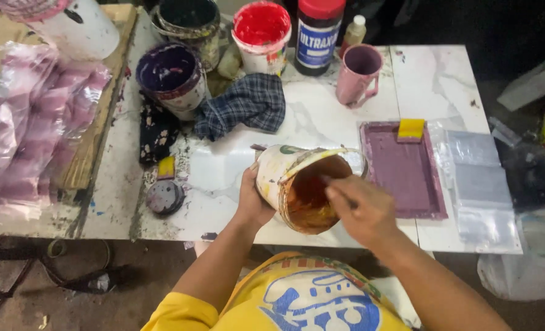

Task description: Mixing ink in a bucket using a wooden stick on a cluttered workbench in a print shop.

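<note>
Tilting toward the person, the orange paint bucket (300, 187) was held above the near edge of the white marbled table (321, 116), its open mouth showing a rust-orange lining with thicker yellow-orange paint pooled at the lower side. The left hand (252, 199) gripped the bucket's outer wall from the left, fingers wrapped around the back. The right hand (361, 208) was closed around a thin stirring tool (333, 184) that reached into the bucket; the tool was blurred, so its kind could not be told for sure.

Just right of the bucket lay a purple-stained printing frame (404, 171) with a yellow squeegee (411, 129) resting on its far edge. Beyond the frame's right side sat a stack of clear plastic bags (478, 178).

Behind the bucket, a blue checked cloth (248, 104) lay crumpled on the table, near a purple paint bucket (173, 76). Farther back stood a red paint bucket (261, 34), a dark jar with a red lid (317, 34) and a pink mug (359, 75). To the left, a small round lid smeared with purple (164, 197) rested near the table's edge, with a small yellow block (166, 167) just behind it.
</note>
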